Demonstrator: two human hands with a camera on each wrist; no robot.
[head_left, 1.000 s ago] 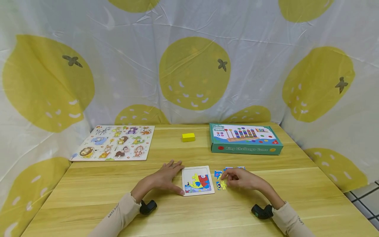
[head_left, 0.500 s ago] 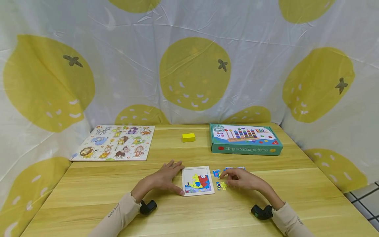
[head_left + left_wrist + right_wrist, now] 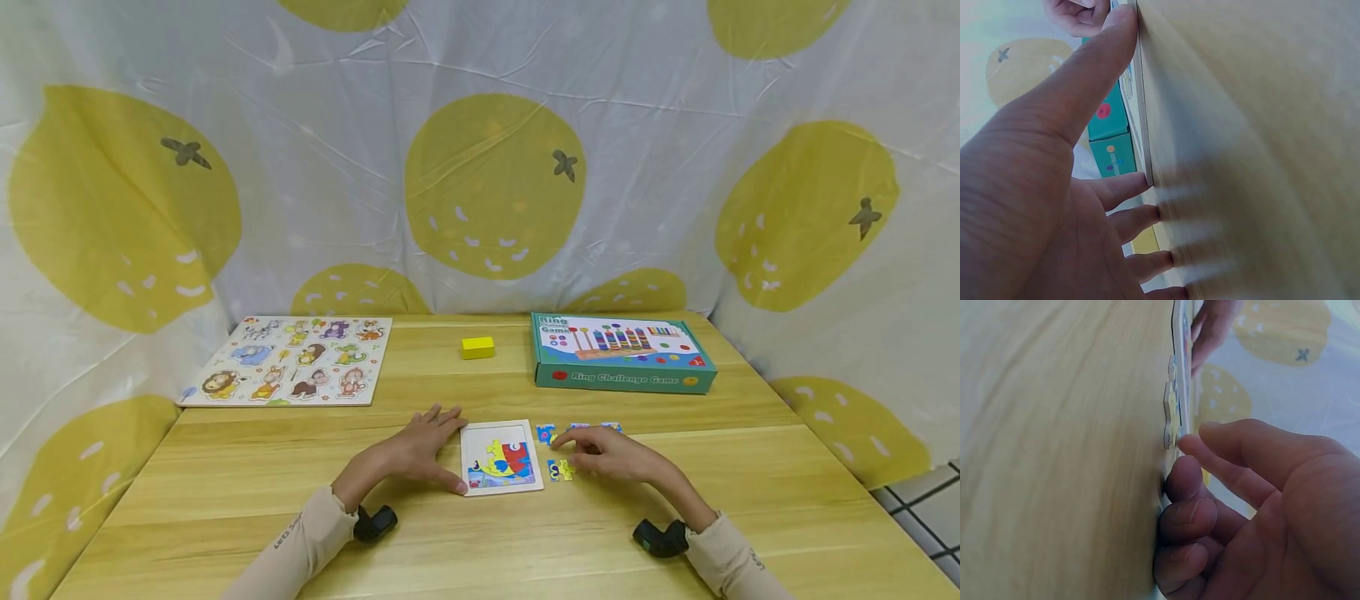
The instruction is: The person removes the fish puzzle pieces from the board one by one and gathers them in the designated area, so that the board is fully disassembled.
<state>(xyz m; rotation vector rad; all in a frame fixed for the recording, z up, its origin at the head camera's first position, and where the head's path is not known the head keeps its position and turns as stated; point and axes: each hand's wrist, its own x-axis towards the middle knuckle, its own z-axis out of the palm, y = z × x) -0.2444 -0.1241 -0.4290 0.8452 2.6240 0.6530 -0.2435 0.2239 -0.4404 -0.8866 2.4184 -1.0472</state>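
Note:
A small square puzzle tray [image 3: 480, 435] lies on the table, partly filled with a red, yellow and blue fish picture. My left hand [image 3: 422, 452] spreads along its left side, thumb and index fingertip at the tray's edge [image 3: 1144, 134] in the left wrist view. To the right of the tray, my right hand [image 3: 611, 454] reaches over loose pieces. Its index finger extends onto a blue-and-yellow puzzle piece [image 3: 545, 433], while the other fingers curl loosely, as the right wrist view shows. Nearer me lies a yellow puzzle piece [image 3: 561, 470]; more blue pieces [image 3: 612, 426] are partly hidden behind the hand.
An animal peg board [image 3: 288, 362] lies at the back left of the wooden table [image 3: 465, 550]. Behind the tray is a yellow block [image 3: 477, 347], and a green Ring Challenge Game box [image 3: 622, 379] stands at the back right. A lemon-print curtain [image 3: 345, 208] closes off the back.
The blue-and-yellow piece has slid left and slightly away from me toward the tray, under my right index finger. My left hand and the tray have stayed in place.

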